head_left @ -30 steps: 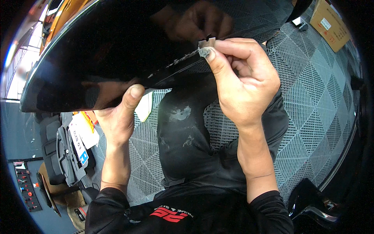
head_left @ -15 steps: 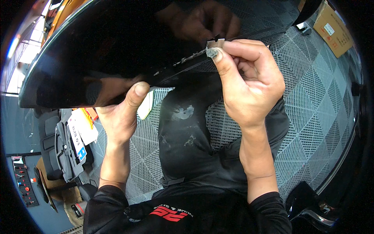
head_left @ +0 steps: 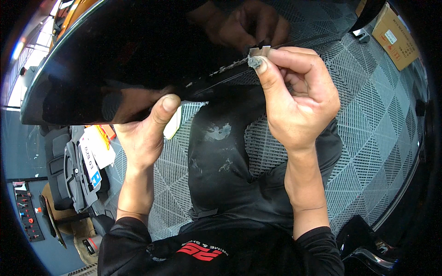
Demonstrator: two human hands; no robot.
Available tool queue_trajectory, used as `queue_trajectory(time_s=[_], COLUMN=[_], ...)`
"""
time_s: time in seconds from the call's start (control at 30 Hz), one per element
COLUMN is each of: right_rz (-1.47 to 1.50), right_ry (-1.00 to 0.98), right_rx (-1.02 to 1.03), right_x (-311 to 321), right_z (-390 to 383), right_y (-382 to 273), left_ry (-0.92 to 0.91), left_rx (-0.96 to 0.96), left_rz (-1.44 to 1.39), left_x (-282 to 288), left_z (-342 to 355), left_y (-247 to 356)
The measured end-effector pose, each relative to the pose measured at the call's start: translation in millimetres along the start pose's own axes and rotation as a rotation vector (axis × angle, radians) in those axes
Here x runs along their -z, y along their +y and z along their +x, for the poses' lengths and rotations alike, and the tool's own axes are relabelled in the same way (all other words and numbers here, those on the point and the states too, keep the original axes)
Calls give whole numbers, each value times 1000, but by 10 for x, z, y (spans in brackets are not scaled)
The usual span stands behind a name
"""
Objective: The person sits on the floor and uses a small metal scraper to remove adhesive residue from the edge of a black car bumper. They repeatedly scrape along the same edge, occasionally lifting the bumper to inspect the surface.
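A glossy black car panel (head_left: 115,50) fills the upper left, mirroring both hands. Along its lower edge runs a rough strip of pale residue (head_left: 228,68). My right hand (head_left: 299,99) pinches a small, thin metal blade (head_left: 260,50) between thumb and index finger, at the upper right end of that strip. A grey clump of residue (head_left: 254,61) clings beside the thumb tip. My left hand (head_left: 146,138) grips the panel's bottom edge, its thumb along the edge; its other fingers are mostly hidden by the panel.
Below is a grey lattice-tile floor (head_left: 170,193), with my bent legs in black trousers (head_left: 216,170) over it. At left lie a white plate (head_left: 93,158) and dark car parts (head_left: 60,156). A cardboard box (head_left: 395,39) stands at the upper right.
The panel and both hands appear slightly farther right in the picture. Both grips stay the same, and the blade remains at about the same spot along the edge.
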State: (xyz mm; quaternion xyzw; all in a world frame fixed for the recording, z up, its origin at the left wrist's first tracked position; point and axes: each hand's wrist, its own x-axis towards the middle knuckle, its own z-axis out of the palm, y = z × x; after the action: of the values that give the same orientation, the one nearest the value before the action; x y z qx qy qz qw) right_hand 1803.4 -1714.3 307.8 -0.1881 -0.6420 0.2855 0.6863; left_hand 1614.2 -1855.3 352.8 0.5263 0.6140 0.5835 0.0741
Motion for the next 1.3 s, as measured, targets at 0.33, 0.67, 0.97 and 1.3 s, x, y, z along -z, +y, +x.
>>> queue_trajectory(time_s=[0.33,0.67,0.97,1.3], right_rz=[-17,63,66,50], right_ry=[-46,79,75,75], right_rx=[34,-3,-5,48], right_x=[3,-124,-137,-192], right_z=[-8,-9,-18,-18], right_y=[3,-21,-47,-68], left_ry=[-19,21,25,6], left_rx=[33,43,46,59], left_rz=[0,-24,-12,48], left_x=[29,-16,-38,1], left_z=[3,-6,-6,-3], left_y=[7,22,57,61])
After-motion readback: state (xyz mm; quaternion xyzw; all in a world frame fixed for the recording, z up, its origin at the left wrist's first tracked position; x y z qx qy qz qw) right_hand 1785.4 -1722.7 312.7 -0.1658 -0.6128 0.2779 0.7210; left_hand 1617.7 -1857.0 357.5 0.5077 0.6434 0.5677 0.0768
